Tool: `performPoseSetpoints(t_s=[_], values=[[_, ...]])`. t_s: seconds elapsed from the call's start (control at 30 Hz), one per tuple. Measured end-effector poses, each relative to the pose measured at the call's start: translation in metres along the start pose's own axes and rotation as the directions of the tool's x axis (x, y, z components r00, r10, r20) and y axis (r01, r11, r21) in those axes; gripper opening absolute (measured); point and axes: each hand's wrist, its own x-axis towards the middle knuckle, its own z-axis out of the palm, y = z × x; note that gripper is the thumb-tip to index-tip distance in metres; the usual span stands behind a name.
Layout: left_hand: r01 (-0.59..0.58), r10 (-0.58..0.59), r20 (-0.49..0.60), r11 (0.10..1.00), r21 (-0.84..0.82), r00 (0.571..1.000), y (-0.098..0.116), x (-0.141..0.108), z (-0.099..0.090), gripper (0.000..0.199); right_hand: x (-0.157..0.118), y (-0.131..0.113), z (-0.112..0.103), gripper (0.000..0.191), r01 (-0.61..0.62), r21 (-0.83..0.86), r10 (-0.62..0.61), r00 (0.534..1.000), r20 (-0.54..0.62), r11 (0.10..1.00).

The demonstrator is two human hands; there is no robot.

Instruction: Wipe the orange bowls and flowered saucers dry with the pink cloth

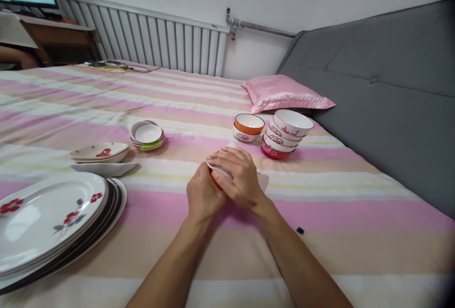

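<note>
Above the striped bedsheet, my left hand (204, 192) is wrapped round the side of an orange bowl (215, 181), most of which is hidden. My right hand (240, 175) lies across its top, fingers bent together over a thin white cloth or tissue (262, 182) whose edges stick out on both sides. Just beyond my hands stand two nested bowls (248, 130), the upper one with an orange outside. To their right leans a taller stack of white and red patterned bowls (275, 151).
Stacked flowered plates (42, 213) are at the near left, boat-shaped dishes (103, 169) and small dishes (148, 133) behind them. A pink pillow (284, 92) rests by the grey headboard (373, 61). A small black object (300, 230) lies at right. Cables (138, 68) are at the far edge.
</note>
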Motion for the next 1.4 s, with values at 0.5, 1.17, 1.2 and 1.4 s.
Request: performPoseSetpoints(t_s=[0.5, 1.17, 1.2, 1.4], values=[[-0.160, 0.161, -0.009, 0.970, -0.182, 0.987, 0.000, -0.001, 0.003, 0.063, 0.000, 0.021, -0.025, 0.027, -0.055, 0.320, 0.089, 0.992, -0.093, 0.946], [0.096, -0.056, 0.078, 0.592, -0.800, 0.995, 0.001, 0.004, -0.002, 0.051, 0.007, 0.030, -0.009, 0.049, -0.336, 0.924, 0.661, 0.654, 0.369, -0.183], [0.093, -0.065, 0.068, 0.567, -0.818, 0.996, 0.000, 0.004, -0.001, 0.051, 0.008, 0.028, -0.008, 0.049, -0.326, 0.922, 0.670, 0.639, 0.378, -0.210], [0.089, -0.128, 0.033, 0.460, -0.883, 0.991, -0.002, 0.003, 0.003, 0.049, 0.011, 0.006, -0.001, 0.052, -0.256, 0.907, 0.714, 0.559, 0.422, -0.335]])
